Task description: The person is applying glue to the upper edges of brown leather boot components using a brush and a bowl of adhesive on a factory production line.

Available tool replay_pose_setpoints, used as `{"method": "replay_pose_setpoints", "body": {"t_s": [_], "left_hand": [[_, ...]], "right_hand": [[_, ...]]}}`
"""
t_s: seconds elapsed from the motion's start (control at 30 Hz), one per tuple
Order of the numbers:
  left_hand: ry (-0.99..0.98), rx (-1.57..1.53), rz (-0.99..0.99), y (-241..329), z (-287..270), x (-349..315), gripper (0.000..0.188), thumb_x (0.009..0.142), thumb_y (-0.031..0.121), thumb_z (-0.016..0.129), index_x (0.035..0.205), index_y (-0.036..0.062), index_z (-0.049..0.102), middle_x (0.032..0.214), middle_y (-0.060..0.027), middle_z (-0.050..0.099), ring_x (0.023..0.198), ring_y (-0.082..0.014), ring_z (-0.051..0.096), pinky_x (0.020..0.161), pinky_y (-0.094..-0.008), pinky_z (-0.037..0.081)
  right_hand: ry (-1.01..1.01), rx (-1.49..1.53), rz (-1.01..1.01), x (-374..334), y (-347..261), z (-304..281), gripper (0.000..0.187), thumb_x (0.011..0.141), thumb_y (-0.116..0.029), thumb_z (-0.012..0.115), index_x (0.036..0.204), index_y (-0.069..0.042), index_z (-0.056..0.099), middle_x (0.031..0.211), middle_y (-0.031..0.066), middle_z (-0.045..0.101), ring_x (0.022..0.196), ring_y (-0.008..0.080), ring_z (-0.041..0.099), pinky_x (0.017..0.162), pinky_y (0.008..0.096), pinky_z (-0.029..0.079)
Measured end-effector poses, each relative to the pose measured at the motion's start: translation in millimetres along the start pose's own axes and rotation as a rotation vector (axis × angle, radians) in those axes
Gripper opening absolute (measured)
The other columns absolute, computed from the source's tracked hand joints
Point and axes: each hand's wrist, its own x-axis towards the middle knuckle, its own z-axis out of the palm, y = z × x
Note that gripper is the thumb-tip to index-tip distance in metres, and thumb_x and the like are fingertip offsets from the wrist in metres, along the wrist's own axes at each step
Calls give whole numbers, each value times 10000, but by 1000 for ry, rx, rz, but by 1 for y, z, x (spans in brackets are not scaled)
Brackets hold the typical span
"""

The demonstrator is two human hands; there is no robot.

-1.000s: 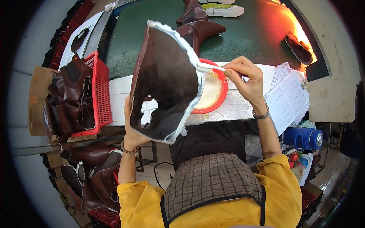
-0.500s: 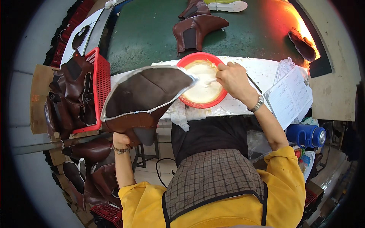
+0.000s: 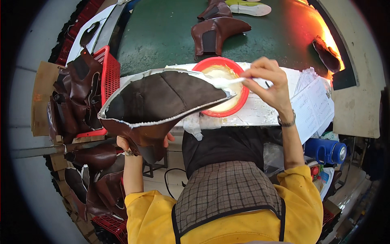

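Observation:
My left hand (image 3: 123,143) grips a brown leather boot upper (image 3: 156,97) from below, with fingertips showing on its far side. The upper is turned so its open bottom faces up, its pale edge coated in white. Pinched in my right hand (image 3: 269,83) is a white-coated brush (image 3: 231,81), its tip on the inner edge at the pointed end of the upper. Right behind that end stands a red bowl (image 3: 242,102) of creamy white paste (image 3: 219,107), partly covered by the upper and my hand.
More boot uppers (image 3: 209,38) lie on the green table (image 3: 162,32), near a glowing orange area on the right. A red basket (image 3: 109,73) and heaped uppers (image 3: 79,93) stand left. Papers (image 3: 313,105) and a blue bottle (image 3: 325,151) are right.
My right hand has lifted the brush out of the bowl and brought it to the upper's pointed end. The upper has shifted right and tilted, showing more of its inside.

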Motion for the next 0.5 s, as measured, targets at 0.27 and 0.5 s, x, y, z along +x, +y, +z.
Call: {"method": "replay_pose_setpoints", "body": {"t_s": [0.27,0.5], "left_hand": [[71,-91,56,-14,4,23,970,735,419,831,1482,-67,446,1305,-266,617,1189,-401,635,1100,-561,433],[165,-150,115,-32,9,53,953,749,394,818,1481,-82,435,1329,-273,607,1182,-405,642,1087,-560,450]], "right_hand": [[-23,80,68,9,-5,8,123,818,-111,823,940,-129,813,870,-19,702,808,116,620,838,310,360],[-110,128,-74,36,-3,14,131,829,-154,834,956,-127,820,882,-24,712,823,106,630,845,306,347]]}}
